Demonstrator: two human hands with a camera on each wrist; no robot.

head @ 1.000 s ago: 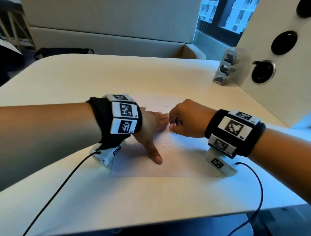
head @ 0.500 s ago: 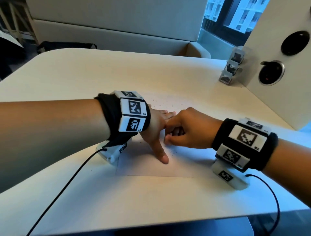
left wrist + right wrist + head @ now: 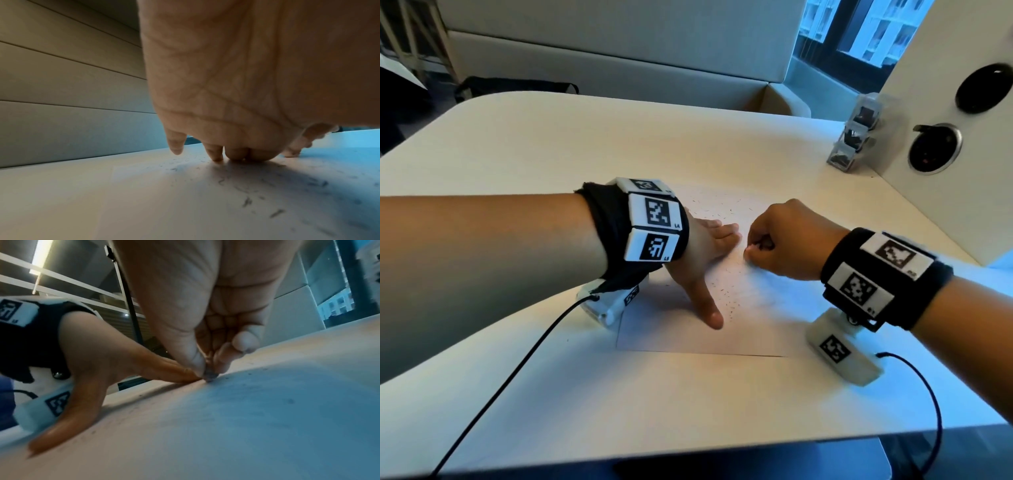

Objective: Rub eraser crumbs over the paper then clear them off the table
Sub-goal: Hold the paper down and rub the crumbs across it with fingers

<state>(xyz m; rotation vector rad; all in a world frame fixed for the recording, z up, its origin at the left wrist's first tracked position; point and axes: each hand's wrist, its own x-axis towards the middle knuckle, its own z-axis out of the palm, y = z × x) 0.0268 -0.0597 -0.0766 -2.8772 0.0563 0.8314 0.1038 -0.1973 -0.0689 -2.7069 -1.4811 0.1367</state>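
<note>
- The paper point(image 3: 688, 337) lies flat on the surface point(image 3: 551, 154), in the centre of the head view.
- Dark crumbs point(image 3: 726, 298) are scattered over the paper, some near its far edge, more beside the left thumb.
- The left hand point(image 3: 702, 250) lies on the left part of the paper with fingers straight and thumb spread towards the lower frame, grasping nothing; the left wrist view shows its fingertips point(image 3: 214, 155) touching the sheet.
- The right hand point(image 3: 787, 240) is curled, right of centre, just beside the left fingertips.
- In the right wrist view its thumb and fingers point(image 3: 223, 363) pinch a small dark eraser bit point(image 3: 209, 378), whose tip touches the paper.
- A clear box point(image 3: 856, 133) stands on the surface at upper right, against a white panel point(image 3: 928, 192) with round dark openings.
</note>
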